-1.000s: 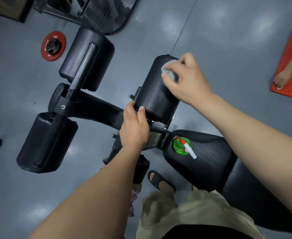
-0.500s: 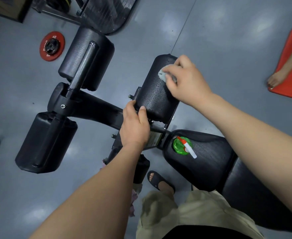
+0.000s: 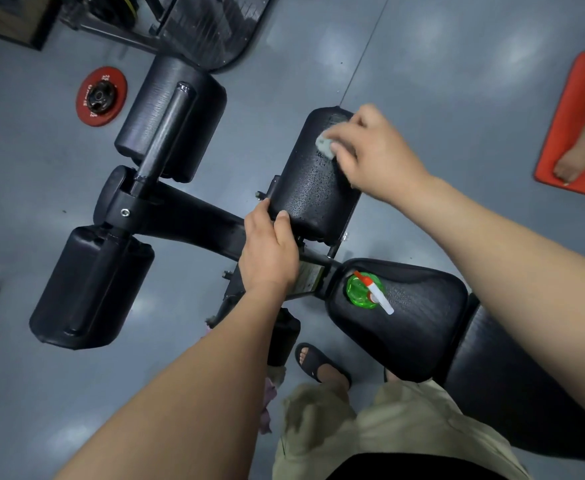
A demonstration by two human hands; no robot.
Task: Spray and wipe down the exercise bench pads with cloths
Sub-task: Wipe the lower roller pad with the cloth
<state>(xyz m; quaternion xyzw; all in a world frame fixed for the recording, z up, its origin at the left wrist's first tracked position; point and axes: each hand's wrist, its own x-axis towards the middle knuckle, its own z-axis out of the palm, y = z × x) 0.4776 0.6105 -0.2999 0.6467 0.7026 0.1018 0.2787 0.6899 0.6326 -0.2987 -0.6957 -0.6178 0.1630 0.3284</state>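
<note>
A black roller pad (image 3: 310, 188) at the centre is speckled with droplets. My right hand (image 3: 377, 154) holds a small pale cloth (image 3: 325, 145) bunched under its fingers and presses it on the pad's far end. My left hand (image 3: 268, 251) grips the pad's near edge, thumb on top. A green spray bottle (image 3: 363, 291) with a white and orange nozzle stands on the black seat pad (image 3: 415, 317) at the lower right. Two more black roller pads (image 3: 170, 119) (image 3: 90, 285) lie to the left on the bench frame.
A red weight plate (image 3: 100, 95) lies on the grey floor at the upper left. A red mat (image 3: 575, 126) with another person's arm on it is at the right edge. My sandalled foot (image 3: 318, 363) stands below the bench. Dark equipment fills the top.
My right hand has slid the cloth a little down the pad toward me. My left hand has stayed on the pad's near edge.
</note>
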